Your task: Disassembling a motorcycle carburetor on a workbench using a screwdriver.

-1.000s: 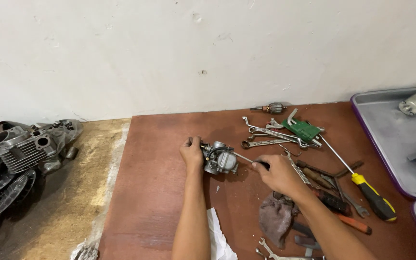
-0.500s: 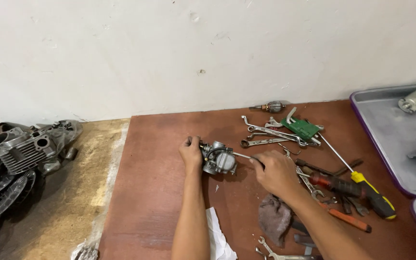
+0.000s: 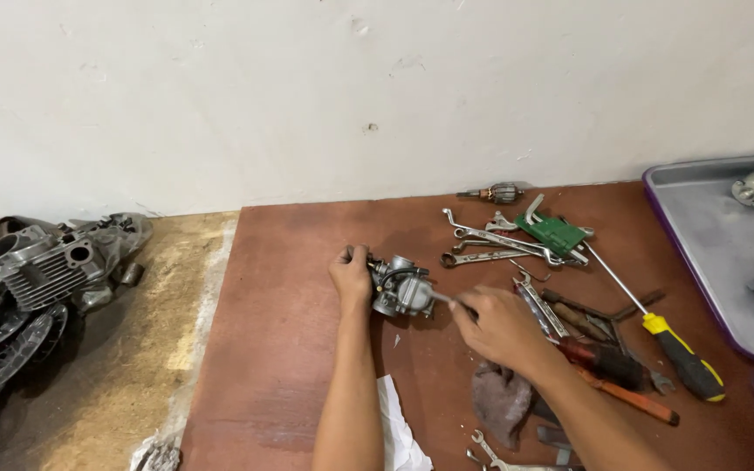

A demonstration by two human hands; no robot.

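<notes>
A carburetor (image 3: 401, 286) is gripped on the worktop (image 3: 290, 349) by the left hand (image 3: 351, 275); a thin tool (image 3: 443, 299), pinched in the right hand (image 3: 499, 327), is pressed against it.

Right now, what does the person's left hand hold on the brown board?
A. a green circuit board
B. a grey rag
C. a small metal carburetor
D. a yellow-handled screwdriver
C: the left hand grips the side of the small metal carburetor, while the right hand puts a thin tool to it; the yellow-handled screwdriver, grey rag and green circuit board lie untouched.
</notes>
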